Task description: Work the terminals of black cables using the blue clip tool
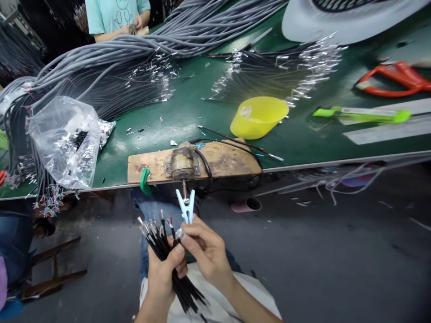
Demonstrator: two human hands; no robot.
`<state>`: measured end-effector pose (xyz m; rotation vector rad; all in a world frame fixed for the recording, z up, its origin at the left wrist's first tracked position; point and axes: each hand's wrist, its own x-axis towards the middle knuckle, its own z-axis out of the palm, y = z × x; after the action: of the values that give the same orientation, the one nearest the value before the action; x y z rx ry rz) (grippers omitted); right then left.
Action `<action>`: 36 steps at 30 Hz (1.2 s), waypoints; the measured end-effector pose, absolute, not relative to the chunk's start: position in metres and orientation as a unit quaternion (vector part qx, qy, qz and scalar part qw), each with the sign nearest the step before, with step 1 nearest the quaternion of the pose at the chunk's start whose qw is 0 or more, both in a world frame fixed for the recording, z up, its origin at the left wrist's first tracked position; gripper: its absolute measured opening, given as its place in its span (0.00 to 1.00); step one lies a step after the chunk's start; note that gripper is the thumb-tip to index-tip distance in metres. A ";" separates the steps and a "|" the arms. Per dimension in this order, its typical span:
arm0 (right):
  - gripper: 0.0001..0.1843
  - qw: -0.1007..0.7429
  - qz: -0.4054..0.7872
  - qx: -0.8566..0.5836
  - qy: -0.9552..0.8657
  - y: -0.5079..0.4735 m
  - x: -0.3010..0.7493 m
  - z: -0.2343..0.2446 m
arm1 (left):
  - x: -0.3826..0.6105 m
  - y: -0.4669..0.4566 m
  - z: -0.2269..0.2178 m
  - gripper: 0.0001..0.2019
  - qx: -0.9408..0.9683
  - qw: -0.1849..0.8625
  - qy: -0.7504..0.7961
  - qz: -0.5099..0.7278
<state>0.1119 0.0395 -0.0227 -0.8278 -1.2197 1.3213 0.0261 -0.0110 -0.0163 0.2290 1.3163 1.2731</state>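
My left hand (164, 271) is closed round a bundle of short black cables (160, 242) with stripped, foil-tipped ends pointing up and left. My right hand (205, 251) pinches the tip of one cable of that bundle, just beside a light blue clip (186, 207). The clip hangs below a small metal motor device (182, 164) fixed on a wooden board (222, 162) at the table's front edge. Both hands are below the table edge, over my lap.
The green table (188, 112) carries a yellow plastic bowl (258, 116), a clear bag of parts (65, 143), masses of grey cables (111, 58), red scissors (393, 80) and a green-handled tool (363, 114). Another person in a teal shirt (114, 15) works at the far side.
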 end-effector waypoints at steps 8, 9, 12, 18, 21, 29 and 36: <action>0.15 0.458 0.765 -0.322 -0.317 0.044 0.117 -0.032 | 0.023 -0.011 -0.018 0.22 0.100 0.630 0.552 0.536; 0.15 0.472 0.749 -0.322 -0.336 0.044 0.120 -0.032 | 0.023 -0.011 -0.019 0.21 0.102 0.632 0.552 0.534; 0.12 0.489 0.694 -0.304 -0.433 0.047 0.127 -0.030 | 0.022 -0.011 -0.019 0.20 0.105 0.638 0.550 0.529; 0.13 0.495 0.660 -0.327 -0.461 0.044 0.122 -0.026 | 0.025 -0.010 -0.021 0.18 0.133 0.613 0.567 0.534; 0.11 0.547 0.571 -0.376 -0.484 0.039 0.117 -0.026 | 0.028 -0.009 -0.025 0.16 0.195 0.514 0.626 0.553; 0.15 0.381 0.797 -0.209 -0.419 0.060 0.137 -0.028 | 0.014 -0.002 -0.011 0.08 0.309 0.521 0.596 0.528; 0.19 0.384 0.819 -0.287 -0.316 0.100 0.139 -0.019 | 0.015 -0.001 -0.005 0.05 0.308 0.466 0.633 0.536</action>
<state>0.1392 0.1005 -0.0188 -0.7321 -0.8051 2.0870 0.0146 -0.0008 -0.0049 0.7571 1.5544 1.3156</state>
